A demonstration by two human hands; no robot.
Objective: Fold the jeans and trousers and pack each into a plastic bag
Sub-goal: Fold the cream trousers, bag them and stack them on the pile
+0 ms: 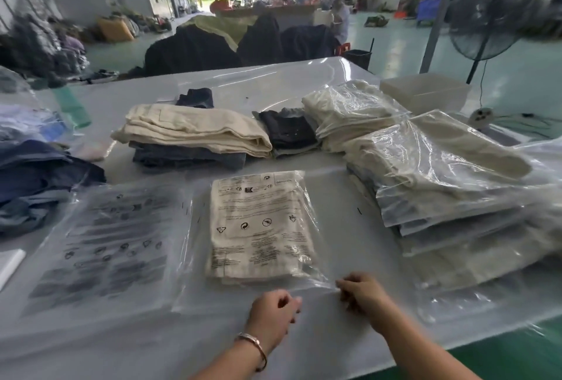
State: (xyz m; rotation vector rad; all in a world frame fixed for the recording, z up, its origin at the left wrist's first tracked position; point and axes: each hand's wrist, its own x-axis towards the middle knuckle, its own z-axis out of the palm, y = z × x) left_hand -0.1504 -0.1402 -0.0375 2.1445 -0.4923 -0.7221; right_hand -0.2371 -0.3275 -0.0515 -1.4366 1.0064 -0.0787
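- I think I am closing the plastic bag with cream trousers inside.
- My left hand and right hand pinch its open edge.
- Next I must press it flat.

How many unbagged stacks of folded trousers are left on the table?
2: a cream-over-denim stack at centre and a smaller dark stack to its right; the loose denim heap at left may hide more.

White table under folded trousers, bagged trousers, empty bags.

Garment-packing hall: bagged trousers stacked (workers behind).
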